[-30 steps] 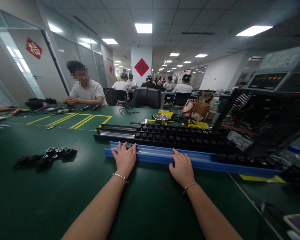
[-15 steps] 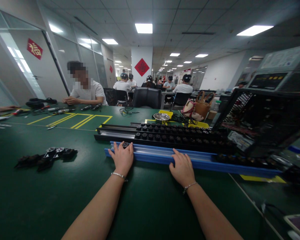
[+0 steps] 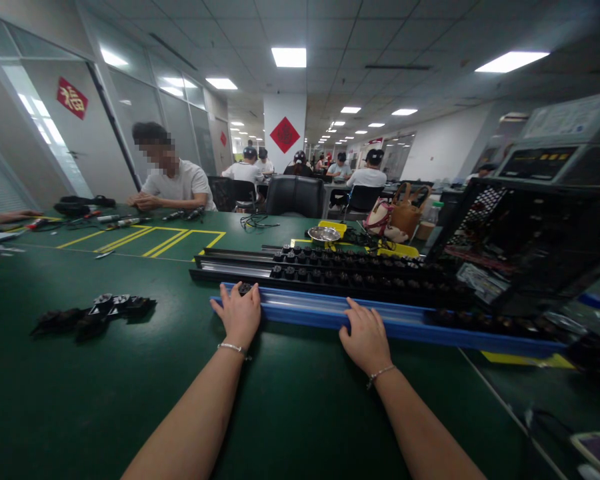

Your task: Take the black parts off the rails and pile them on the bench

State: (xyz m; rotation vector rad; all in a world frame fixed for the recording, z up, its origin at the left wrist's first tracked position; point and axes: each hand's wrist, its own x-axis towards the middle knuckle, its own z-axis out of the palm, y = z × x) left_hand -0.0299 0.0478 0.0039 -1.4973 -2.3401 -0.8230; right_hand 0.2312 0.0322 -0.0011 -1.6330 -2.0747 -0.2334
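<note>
A long blue channel rail (image 3: 300, 308) lies across the table in front of me. Near its left end my left hand (image 3: 241, 315) has its fingers closed around a small black round part (image 3: 245, 289) in the channel. My right hand (image 3: 367, 337) grips the rail's near wall around the middle, fingertips over the edge and the thumb on the near side. Toward the rail's right end sits a row of dark round parts (image 3: 473, 320). Behind it, black rails (image 3: 235, 269) carry several similar black round parts (image 3: 316, 275).
Loose black parts (image 3: 117, 305) lie on the green table (image 3: 80, 400) at the left. An opened computer case (image 3: 540, 233) stands at the right. A metal dish (image 3: 324, 234) and yellow trays (image 3: 399, 249) are behind the rails. A person (image 3: 173, 180) sits across the table.
My left hand has shifted slightly left along the blue rail, and the small black round part has moved left with it. My right hand stays in place.
</note>
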